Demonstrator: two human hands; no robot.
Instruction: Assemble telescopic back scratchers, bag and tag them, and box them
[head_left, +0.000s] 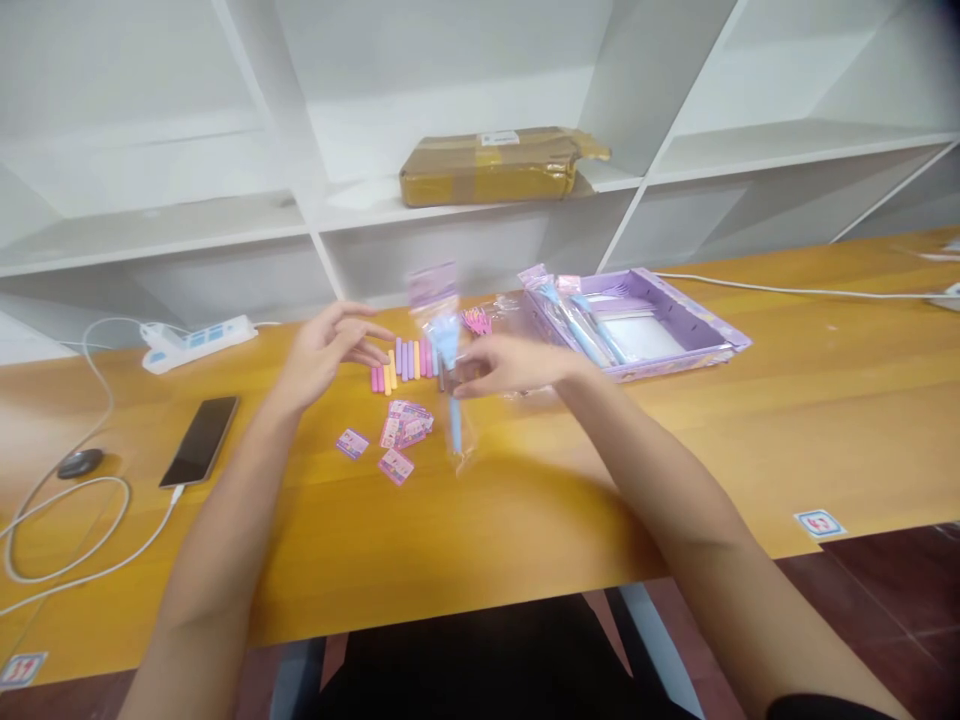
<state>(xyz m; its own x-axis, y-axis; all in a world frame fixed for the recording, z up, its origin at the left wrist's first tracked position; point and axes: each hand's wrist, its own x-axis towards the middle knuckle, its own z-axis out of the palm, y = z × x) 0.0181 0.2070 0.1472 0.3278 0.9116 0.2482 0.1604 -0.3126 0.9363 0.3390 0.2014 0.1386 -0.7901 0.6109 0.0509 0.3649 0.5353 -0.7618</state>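
Observation:
Pinched in my right hand is a clear plastic bag with a light blue, long-handled item inside; motion blurs it and its exact kind is unclear. My left hand hovers with fingers apart and nothing in them. Under its fingertips lie small pastel sticks in pink, purple, orange and blue, set side by side. Nearer to me is a loose pile of small pink and purple cards. Behind my right hand sits a bunch of pink pieces, partly hidden.
A purple tray on the right holds more bagged light blue items. On the left are a phone on a charging cable, a power strip and a black mouse-like object. A taped cardboard box rests on the shelf.

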